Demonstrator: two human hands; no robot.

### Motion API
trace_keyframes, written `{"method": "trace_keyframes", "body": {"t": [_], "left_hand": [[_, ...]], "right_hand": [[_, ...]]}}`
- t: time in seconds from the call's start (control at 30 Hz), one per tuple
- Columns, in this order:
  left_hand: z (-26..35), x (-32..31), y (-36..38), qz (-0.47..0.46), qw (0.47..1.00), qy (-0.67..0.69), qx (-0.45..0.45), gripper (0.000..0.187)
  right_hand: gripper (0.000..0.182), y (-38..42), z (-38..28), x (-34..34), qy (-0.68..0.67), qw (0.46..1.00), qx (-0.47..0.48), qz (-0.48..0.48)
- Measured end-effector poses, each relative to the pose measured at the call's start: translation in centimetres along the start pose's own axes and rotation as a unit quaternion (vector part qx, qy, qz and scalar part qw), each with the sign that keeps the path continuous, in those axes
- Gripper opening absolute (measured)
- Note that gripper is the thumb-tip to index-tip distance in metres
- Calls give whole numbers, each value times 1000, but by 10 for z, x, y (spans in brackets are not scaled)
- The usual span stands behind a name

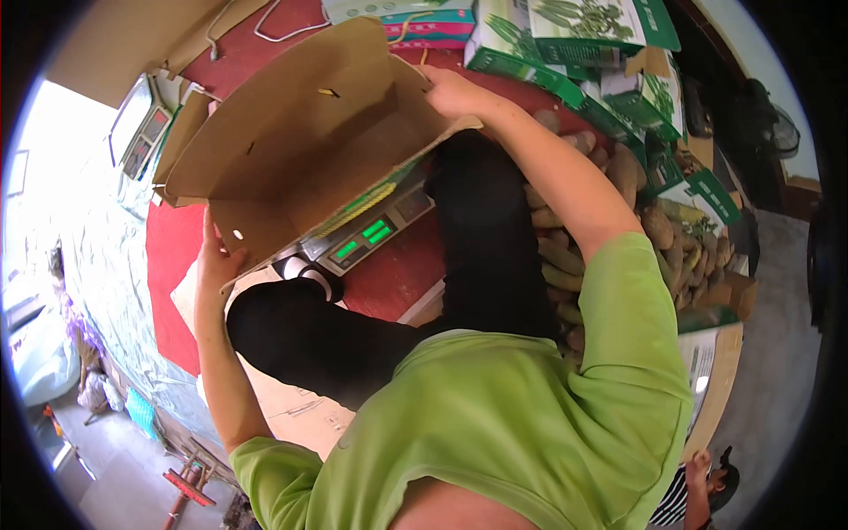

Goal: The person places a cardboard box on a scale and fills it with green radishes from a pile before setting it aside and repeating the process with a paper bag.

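An open cardboard box [291, 155] is tipped so that I look into its bare brown inside, with its lid flap standing up. My left hand [217, 258] grips the box's near left end, the thumb against the inner side and the fingers mostly hidden. At the far right end, my right hand [450, 93] is closed on the box's edge, its fingers partly out of sight. Beneath the box's near side stands a digital scale [375, 237] with lit green displays. The box overlaps the scale's platform in this view.
Long brown root vegetables [680, 247] are piled at my right. Green-and-white printed cartons [583, 35] stack up behind them. A second scale [146, 132] stands at the left. A person [698, 490] is at the lower right. A red cover [172, 283] lies at left.
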State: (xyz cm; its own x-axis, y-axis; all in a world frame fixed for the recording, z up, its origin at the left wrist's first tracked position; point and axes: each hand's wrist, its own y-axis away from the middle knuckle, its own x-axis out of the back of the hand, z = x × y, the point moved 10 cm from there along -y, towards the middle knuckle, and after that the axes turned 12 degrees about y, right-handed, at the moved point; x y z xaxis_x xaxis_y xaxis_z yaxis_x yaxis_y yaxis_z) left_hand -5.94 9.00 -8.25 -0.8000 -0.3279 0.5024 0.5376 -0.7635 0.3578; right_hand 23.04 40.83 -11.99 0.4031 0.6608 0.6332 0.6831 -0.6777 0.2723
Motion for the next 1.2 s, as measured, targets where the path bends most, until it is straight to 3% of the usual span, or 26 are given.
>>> {"method": "trace_keyframes", "body": {"t": [0.17, 0.23, 0.3, 0.4, 0.53, 0.6, 0.67, 0.73, 0.87, 0.93, 1.0, 1.07, 1.13, 1.2], "left_hand": [[3, -3, 3, -27, 999, -12, -30, 95], [13, -4, 7, -32, 998, -26, -43, 95], [16, 5, 10, -32, 993, -103, 55, 92], [31, 30, 6, 23, 961, -258, 101, 67], [75, 36, 19, 73, 951, -301, 12, 57], [89, 31, 25, 82, 982, -165, -51, 54], [86, 21, 30, 64, 990, -120, -40, 51], [97, 4, 43, 50, 994, 55, -84, 49], [99, -9, 55, 30, 997, 21, -69, 47], [102, -12, 61, 23, 997, 30, -66, 46], [105, -15, 65, 18, 995, 50, -80, 43], [102, -21, 67, 17, 995, 59, -81, 42], [102, -25, 71, 22, 994, 68, -80, 41], [108, -34, 78, 5, 992, 101, -82, 37]], "right_hand": [[55, -4, 12, -8, -81, 997, -14, -2], [55, -2, 4, -4, 21, 1000, 5, 5], [54, 4, -1, 6, 38, 999, -2, -6], [52, 6, 8, 7, 57, 998, -11, -4], [58, 15, 15, 12, 20, 1000, -13, 8], [62, 26, 19, 28, 11, 998, 1, 67], [62, 41, 27, 45, -18, 997, 11, 73], [59, 64, 58, 57, -16, 995, -12, 103], [47, 134, 140, 75, -61, 974, -70, 204], [46, 171, 202, 62, 47, 974, -119, 187], [40, 214, 263, 32, 173, 951, -241, 81], [38, 258, 328, -9, 285, 924, -255, 12], [43, 314, 316, -21, 287, 883, -371, -30], [58, 348, 341, -49, 316, 844, -418, -113]]}}
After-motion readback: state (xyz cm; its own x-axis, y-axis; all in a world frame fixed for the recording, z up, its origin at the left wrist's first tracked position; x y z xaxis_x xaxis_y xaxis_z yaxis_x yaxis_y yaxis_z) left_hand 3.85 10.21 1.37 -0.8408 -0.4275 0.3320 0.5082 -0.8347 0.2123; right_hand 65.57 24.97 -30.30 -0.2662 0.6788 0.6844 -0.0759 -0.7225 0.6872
